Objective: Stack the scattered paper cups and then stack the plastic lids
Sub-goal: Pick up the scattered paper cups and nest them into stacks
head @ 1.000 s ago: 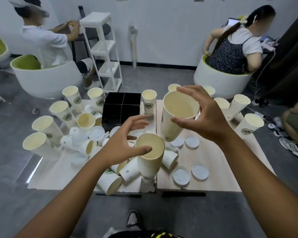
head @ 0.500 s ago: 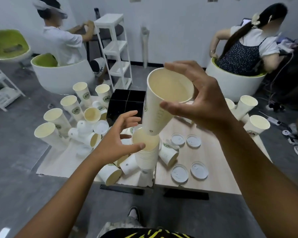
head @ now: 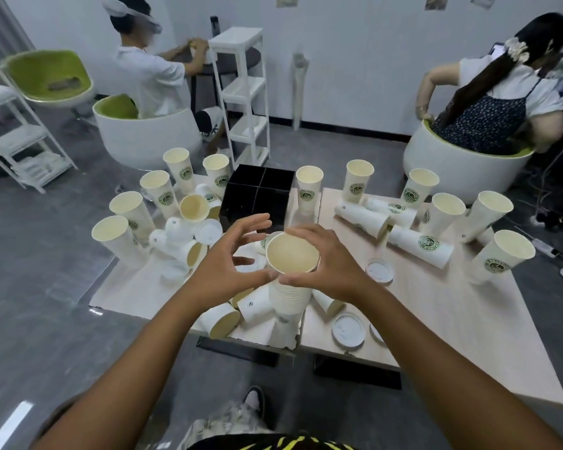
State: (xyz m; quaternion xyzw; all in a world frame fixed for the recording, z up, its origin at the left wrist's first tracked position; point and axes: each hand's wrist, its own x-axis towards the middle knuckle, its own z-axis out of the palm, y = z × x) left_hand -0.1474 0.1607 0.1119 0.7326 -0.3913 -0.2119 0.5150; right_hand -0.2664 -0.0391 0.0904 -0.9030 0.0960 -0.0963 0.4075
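Head view shows one stack (head: 289,295) of nested cups standing near the front edge of the tabletop (head: 436,319), its ribbed rims visible below the top cup (head: 292,257). We find the right hand (head: 330,264) curled around the top cup's rim from the right, thumb against the near side; its grip is closed on that cup. The left hand (head: 228,264) sits just beside the rim on the left, fingers spread and relaxed, thumb tip close to or touching the cup; we cannot tell if it bears any load.

Progress, in our judgement: early to middle of the first stage. One stack is built, and the top cup appears seated or nearly seated in it.

Outstanding items:
- Upright cups (head: 309,186) stand loose across the far half of the tabletop, on both sides of the black box (head: 255,198).
- Cups on their sides (head: 420,245) lie to the right; others lie around the stack's base and in the left cluster.
- Lids (head: 348,329) lie flat and separate on the right near the front edge, with more among the left cluster. We see no lid stack, so the second stage is not yet begun.
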